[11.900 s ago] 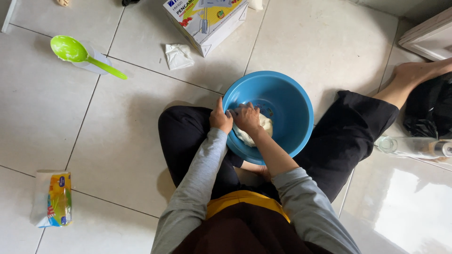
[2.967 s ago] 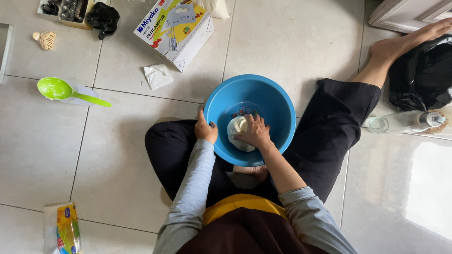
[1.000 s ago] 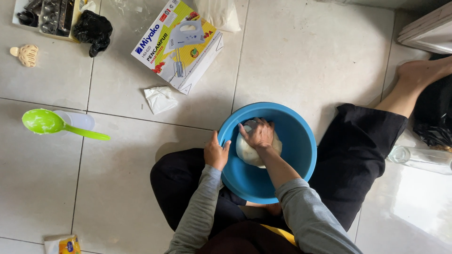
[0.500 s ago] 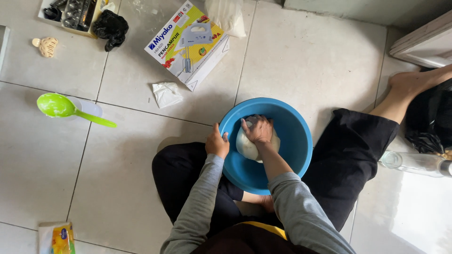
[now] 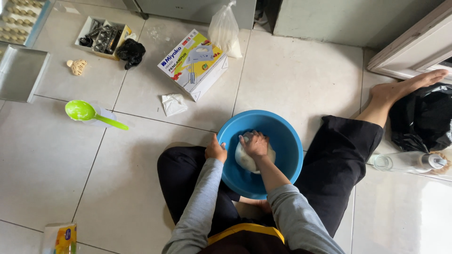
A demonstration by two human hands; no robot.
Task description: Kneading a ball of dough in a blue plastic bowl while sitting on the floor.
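Note:
I sit on a tiled floor with a blue plastic bowl (image 5: 282, 136) between my legs. A pale lump of dough (image 5: 245, 160) lies inside it. My right hand (image 5: 254, 143) presses down on top of the dough, fingers curled into it. My left hand (image 5: 215, 150) grips the bowl's left rim and steadies it. Both sleeves are grey.
A green ladle (image 5: 87, 113) rests on a clear cup to the left. A mixer box (image 5: 193, 63), a crumpled white wrapper (image 5: 173, 103), a tied plastic bag (image 5: 225, 33), a tray of metal tools (image 5: 101, 37) and a metal tray (image 5: 21, 75) lie beyond. A bottle (image 5: 405, 161) lies at right.
The view has tilted and shifted, showing more floor at the top. My right hand keeps working the dough, and my left hand stays on the rim.

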